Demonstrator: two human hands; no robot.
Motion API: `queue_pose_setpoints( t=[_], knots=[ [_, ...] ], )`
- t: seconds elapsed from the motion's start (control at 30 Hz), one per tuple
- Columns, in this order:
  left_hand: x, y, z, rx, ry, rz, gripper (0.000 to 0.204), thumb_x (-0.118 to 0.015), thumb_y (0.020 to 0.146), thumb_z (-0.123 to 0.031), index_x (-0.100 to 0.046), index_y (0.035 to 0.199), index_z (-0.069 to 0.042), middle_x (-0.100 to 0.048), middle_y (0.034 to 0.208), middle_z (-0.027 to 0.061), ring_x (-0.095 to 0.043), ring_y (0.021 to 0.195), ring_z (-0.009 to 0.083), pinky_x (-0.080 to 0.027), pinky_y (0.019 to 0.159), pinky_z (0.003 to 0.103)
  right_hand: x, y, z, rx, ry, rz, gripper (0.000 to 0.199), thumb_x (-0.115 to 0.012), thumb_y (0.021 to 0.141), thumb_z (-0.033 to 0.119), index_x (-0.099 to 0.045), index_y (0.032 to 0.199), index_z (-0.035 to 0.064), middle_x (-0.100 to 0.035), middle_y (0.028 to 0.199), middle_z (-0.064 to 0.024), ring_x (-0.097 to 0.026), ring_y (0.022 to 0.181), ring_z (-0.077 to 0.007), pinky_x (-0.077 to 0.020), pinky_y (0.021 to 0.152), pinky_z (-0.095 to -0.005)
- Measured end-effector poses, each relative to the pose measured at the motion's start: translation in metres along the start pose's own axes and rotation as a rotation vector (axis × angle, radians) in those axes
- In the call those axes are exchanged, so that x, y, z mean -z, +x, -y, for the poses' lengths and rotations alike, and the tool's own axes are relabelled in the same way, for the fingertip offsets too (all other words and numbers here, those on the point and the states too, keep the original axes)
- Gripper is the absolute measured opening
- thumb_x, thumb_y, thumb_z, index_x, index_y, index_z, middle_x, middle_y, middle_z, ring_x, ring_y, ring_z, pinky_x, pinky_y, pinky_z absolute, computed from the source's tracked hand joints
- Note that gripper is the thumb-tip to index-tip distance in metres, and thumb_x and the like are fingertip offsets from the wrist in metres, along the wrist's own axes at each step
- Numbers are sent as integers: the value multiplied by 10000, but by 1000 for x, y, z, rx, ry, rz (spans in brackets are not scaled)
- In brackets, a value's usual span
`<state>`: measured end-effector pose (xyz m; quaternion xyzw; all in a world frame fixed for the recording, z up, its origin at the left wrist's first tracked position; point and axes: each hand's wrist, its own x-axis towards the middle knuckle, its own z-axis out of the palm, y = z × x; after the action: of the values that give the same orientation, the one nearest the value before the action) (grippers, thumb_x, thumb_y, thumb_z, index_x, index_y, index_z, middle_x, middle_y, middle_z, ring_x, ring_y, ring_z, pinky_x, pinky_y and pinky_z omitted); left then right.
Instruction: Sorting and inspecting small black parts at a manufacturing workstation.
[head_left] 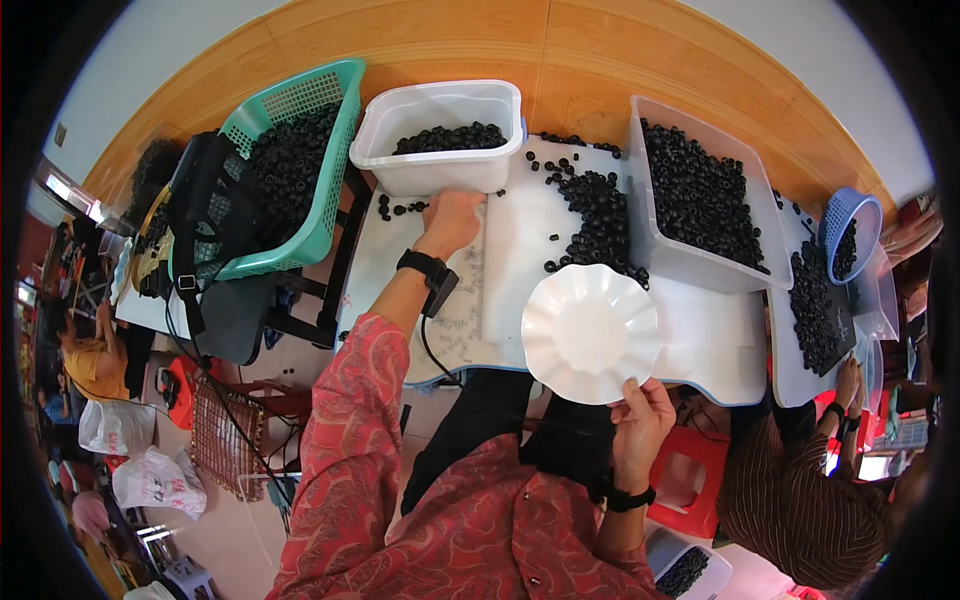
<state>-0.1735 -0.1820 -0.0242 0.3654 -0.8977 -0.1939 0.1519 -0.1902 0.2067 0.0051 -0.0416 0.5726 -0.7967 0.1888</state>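
Observation:
My right hand (pixel 642 420) pinches the near rim of a white plate (pixel 590 335) with a scalloped edge. The plate is tilted up over the table's front edge, and nothing lies on it. My left hand (pixel 453 222) is curled on the table, against the front of a white bin (pixel 435 172); its fingertips are mostly hidden. Beside it lie a few small black round pieces (pixel 400 208), apparently plastic caps or knobs. More such black pieces (pixel 450 139) are inside the white bin. To the right, a loose pile of them (pixel 597 215) spreads over the white tabletop (pixel 515 260).
At right stands a translucent bin (pixel 690 262) filled with black pieces. A green basket (pixel 343 140) at left holds more. Further right, a blue basket (pixel 838 215) stands by a co-worker's hands (pixel 848 385). A red stool (pixel 688 480) sits below the table. Cables hang at left.

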Motion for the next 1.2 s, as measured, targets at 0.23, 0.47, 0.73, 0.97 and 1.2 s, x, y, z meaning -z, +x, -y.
queue_pose_setpoints(
  t=[0.23,0.47,0.73,0.97,1.2],
  knots=[
    [15,7,1,95,-115,166,353,-568,798,-42,-731,1089,-158,-654,1138,185,-609,1073,377,-479,956,436,1,0,-1,8,-8,-2,69,-659,892,73,-644,921,13,-647,742,-37,-583,575,-87,-392,469,-191],
    [4,5,16,-74,-129,25,323,-567,779,25,-742,1031,-74,-658,1104,237,-613,1056,396,-481,954,421,-3,0,-2,15,22,-10,64,-645,898,48,-637,928,-8,-650,717,-59,-574,535,-91,-406,455,-192],
    [26,-35,14,-182,-268,333,335,-501,802,53,-724,1032,-45,-636,1033,219,-602,999,364,-470,908,389,1,-2,-3,34,31,-7,61,-649,898,51,-639,920,-4,-644,728,-48,-586,550,-93,-401,449,-186],
    [43,-83,6,-220,-200,406,320,-493,849,16,-725,1047,-82,-606,1057,173,-573,1035,337,-455,929,369,5,-8,-8,34,35,50,63,-648,901,55,-645,930,-1,-646,738,-44,-594,564,-95,-409,461,-188],
    [49,-121,4,-329,-94,347,301,-487,859,10,-730,1011,-81,-619,1040,179,-576,1001,356,-466,905,400,5,-17,-11,28,45,52,74,-657,899,60,-648,936,-4,-652,743,-49,-595,563,-98,-409,461,-189]
  ],
)
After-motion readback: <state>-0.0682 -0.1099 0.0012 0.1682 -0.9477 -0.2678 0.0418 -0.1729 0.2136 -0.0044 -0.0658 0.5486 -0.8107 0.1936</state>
